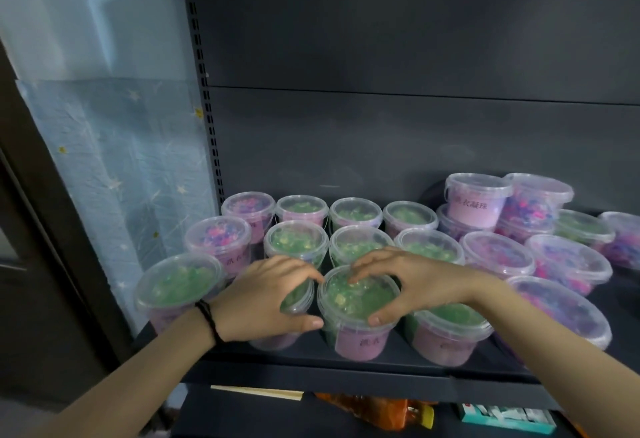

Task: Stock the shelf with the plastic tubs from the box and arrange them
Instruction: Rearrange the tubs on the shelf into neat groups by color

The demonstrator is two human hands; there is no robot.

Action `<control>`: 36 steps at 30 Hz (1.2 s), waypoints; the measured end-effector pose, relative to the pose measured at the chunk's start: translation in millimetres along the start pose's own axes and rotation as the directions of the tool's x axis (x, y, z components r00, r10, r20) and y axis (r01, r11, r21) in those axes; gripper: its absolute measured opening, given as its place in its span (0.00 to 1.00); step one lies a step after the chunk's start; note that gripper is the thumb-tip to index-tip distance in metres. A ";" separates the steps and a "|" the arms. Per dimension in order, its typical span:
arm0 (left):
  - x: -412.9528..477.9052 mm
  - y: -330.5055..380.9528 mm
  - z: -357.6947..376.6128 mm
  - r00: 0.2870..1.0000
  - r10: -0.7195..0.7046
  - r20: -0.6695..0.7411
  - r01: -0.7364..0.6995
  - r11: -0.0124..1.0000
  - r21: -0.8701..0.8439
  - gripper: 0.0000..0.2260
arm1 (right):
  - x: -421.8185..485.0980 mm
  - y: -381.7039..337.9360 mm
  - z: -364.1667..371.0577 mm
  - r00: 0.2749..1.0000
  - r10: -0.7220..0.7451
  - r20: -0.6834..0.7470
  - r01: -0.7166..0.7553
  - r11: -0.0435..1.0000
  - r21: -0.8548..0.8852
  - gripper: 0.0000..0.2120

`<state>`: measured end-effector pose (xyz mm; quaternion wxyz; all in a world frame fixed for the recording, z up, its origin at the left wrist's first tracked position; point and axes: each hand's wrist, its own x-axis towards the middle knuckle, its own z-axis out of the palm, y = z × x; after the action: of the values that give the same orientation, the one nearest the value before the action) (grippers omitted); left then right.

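lining a dark shelf (311,366), plastic tubs (497,254), starry blue curtain (121,160)

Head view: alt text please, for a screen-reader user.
A left hand and right hand clasp one green-filled tub at the front of a dark shelf. Rows of lidded clear tubs, green or pink-purple inside, fill it; two stacked tubs sit on others at back right.

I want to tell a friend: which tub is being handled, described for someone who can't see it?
On the dark shelf, look along the front row. Third from the left stands the green-filled tub with a pink label. Unlike its neighbours, the left hand and the right hand grip its rim.
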<state>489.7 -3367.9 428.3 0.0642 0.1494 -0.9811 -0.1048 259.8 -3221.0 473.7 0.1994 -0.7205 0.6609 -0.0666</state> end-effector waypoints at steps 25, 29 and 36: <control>25.1 -137.0 -56.8 0.806 -0.587 -0.075 0.549 0.788 -0.279 0.44 | 44.8 4.1 0.0 0.999 -0.011 0.034 0.010 0.999 0.045 0.31; 33.2 -91.9 -90.1 0.862 -0.441 -0.252 0.314 0.852 -0.418 0.45 | 38.6 2.3 -3.5 0.989 0.052 -0.138 -0.013 0.964 0.265 0.33; 63.3 19.9 -91.6 0.932 -0.118 -0.344 -0.039 0.908 -0.418 0.37 | 22.0 -6.8 -17.7 0.851 0.078 -0.520 0.234 0.829 0.507 0.47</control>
<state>438.6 -3385.9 527.7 0.2716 0.1692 -0.9038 -0.2843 262.3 -3245.7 488.7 0.2099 -0.6135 0.6101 -0.4553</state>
